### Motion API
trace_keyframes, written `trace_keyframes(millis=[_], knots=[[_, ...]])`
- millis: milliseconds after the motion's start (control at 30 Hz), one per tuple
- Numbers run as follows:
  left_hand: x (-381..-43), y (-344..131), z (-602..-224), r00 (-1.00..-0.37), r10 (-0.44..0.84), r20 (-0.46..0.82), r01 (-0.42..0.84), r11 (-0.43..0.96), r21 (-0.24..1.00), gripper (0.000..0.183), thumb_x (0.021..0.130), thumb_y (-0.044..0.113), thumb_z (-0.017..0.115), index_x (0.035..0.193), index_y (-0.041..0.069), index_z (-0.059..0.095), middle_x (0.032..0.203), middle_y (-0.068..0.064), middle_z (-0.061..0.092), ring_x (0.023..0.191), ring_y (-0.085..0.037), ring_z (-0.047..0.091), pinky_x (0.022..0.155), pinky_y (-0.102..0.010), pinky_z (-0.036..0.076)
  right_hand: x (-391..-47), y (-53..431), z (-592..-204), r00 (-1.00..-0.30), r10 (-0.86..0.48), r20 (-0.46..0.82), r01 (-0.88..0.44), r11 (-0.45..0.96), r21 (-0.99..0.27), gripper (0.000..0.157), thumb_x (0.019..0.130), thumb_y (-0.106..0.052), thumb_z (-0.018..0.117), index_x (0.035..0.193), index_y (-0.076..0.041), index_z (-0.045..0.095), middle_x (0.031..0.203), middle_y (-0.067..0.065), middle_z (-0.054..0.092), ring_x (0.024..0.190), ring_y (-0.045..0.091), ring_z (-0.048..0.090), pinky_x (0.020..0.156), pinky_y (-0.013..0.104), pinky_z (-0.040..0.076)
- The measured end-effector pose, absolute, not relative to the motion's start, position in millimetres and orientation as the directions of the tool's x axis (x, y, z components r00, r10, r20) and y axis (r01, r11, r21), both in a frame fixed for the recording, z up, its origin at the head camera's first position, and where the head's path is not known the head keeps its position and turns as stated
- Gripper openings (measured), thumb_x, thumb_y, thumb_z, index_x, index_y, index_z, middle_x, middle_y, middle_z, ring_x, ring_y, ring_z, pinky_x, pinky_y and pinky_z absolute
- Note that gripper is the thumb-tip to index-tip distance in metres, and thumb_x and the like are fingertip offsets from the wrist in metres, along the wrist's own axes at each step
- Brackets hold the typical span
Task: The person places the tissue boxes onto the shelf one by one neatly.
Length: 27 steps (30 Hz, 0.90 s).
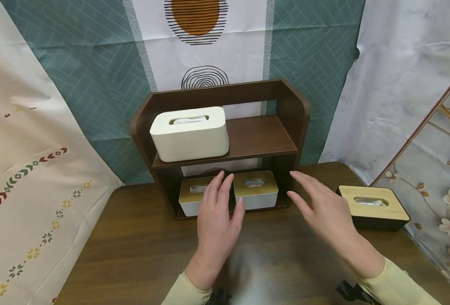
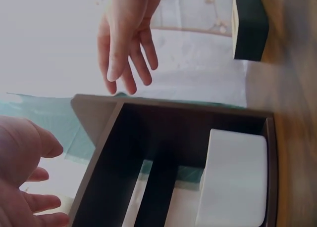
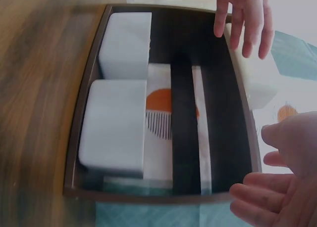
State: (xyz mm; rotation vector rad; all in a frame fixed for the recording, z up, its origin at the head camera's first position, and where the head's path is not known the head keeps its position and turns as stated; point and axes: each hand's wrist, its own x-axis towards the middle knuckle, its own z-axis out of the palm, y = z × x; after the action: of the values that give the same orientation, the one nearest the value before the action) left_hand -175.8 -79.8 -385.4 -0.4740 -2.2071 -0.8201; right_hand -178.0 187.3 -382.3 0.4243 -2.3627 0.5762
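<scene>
Both hands are raised in front of a dark brown two-tier shelf (image 1: 263,135), palms turned toward each other and fingers extended, holding nothing. In the head view the left hand (image 1: 217,224) overlaps the right edge of one white tissue box with a wooden lid (image 1: 188,197) on the lower tier. A second such tissue box (image 1: 256,190) stands beside it, between the two hands. My right hand (image 1: 326,207) is off the shelf's right side. On the upper tier, at the left, sits a larger cream tissue box (image 1: 190,135) with tissue in its slot.
A black tissue box with a pale wooden lid (image 1: 375,205) lies on the brown table (image 1: 141,254), right of the right hand. Patterned cloths hang behind and at both sides, among them a green and white one (image 1: 95,84). Dark straps (image 1: 356,292) circle the wrists.
</scene>
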Motion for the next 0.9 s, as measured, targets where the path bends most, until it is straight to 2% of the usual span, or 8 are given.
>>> trace_keyframes(millis=[233, 333, 533, 633, 767, 900], knots=[[-172, -64, -392, -0.693, 0.134, 0.709, 0.564, 0.714, 0.416, 0.056, 0.102, 0.016, 0.079, 0.154, 0.007, 0.059, 0.160, -0.016, 0.055, 0.146, -0.039, 0.055, 0.115, -0.059, 0.049, -174, 208, -387, -0.748, -0.115, 0.654, -0.395, 0.869, -0.299, 0.060, 0.097, -0.023, 0.087, 0.154, -0.020, 0.066, 0.145, 0.011, 0.072, 0.118, 0.039, 0.075, 0.065, 0.064, 0.058], [-171, -57, -395, -0.690, 0.161, 0.706, 0.577, 0.712, 0.401, 0.057, 0.101, 0.016, 0.080, 0.154, 0.007, 0.059, 0.160, -0.016, 0.056, 0.144, -0.039, 0.056, 0.115, -0.059, 0.049, -172, 216, -388, -0.768, -0.092, 0.633, -0.363, 0.878, -0.312, 0.059, 0.099, -0.025, 0.085, 0.155, -0.021, 0.064, 0.146, 0.012, 0.071, 0.113, 0.043, 0.076, 0.061, 0.064, 0.056], [-172, -42, -402, -0.686, 0.205, 0.698, 0.594, 0.713, 0.374, 0.060, 0.101, 0.018, 0.081, 0.156, 0.010, 0.058, 0.159, -0.017, 0.057, 0.145, -0.038, 0.057, 0.115, -0.058, 0.050, -167, 231, -392, -0.796, -0.060, 0.603, -0.313, 0.893, -0.324, 0.057, 0.103, -0.028, 0.081, 0.156, -0.020, 0.062, 0.148, 0.013, 0.069, 0.110, 0.045, 0.076, 0.060, 0.063, 0.055], [-172, -35, -406, -0.674, 0.222, 0.704, 0.609, 0.706, 0.361, 0.061, 0.101, 0.018, 0.081, 0.156, 0.010, 0.057, 0.158, -0.017, 0.058, 0.144, -0.038, 0.058, 0.114, -0.058, 0.050, -166, 239, -394, -0.796, -0.055, 0.603, -0.303, 0.898, -0.319, 0.057, 0.103, -0.029, 0.081, 0.157, -0.019, 0.062, 0.148, 0.014, 0.069, 0.101, 0.044, 0.077, 0.052, 0.055, 0.051], [-171, -26, -412, -0.673, 0.248, 0.697, 0.622, 0.700, 0.351, 0.059, 0.102, 0.019, 0.080, 0.156, 0.009, 0.058, 0.159, -0.016, 0.057, 0.141, -0.039, 0.060, 0.112, -0.058, 0.052, -163, 249, -398, -0.801, -0.042, 0.597, -0.284, 0.905, -0.317, 0.058, 0.104, -0.029, 0.081, 0.157, -0.019, 0.062, 0.149, 0.016, 0.068, 0.089, 0.044, 0.077, 0.044, 0.039, 0.040], [-171, -18, -415, -0.684, 0.270, 0.677, 0.624, 0.697, 0.353, 0.056, 0.104, 0.023, 0.078, 0.155, 0.010, 0.059, 0.160, -0.015, 0.057, 0.142, -0.039, 0.059, 0.111, -0.056, 0.053, -162, 262, -401, -0.814, -0.013, 0.581, -0.250, 0.910, -0.330, 0.057, 0.104, -0.030, 0.080, 0.157, -0.018, 0.061, 0.149, 0.016, 0.068, 0.097, 0.047, 0.076, 0.045, 0.043, 0.043]])
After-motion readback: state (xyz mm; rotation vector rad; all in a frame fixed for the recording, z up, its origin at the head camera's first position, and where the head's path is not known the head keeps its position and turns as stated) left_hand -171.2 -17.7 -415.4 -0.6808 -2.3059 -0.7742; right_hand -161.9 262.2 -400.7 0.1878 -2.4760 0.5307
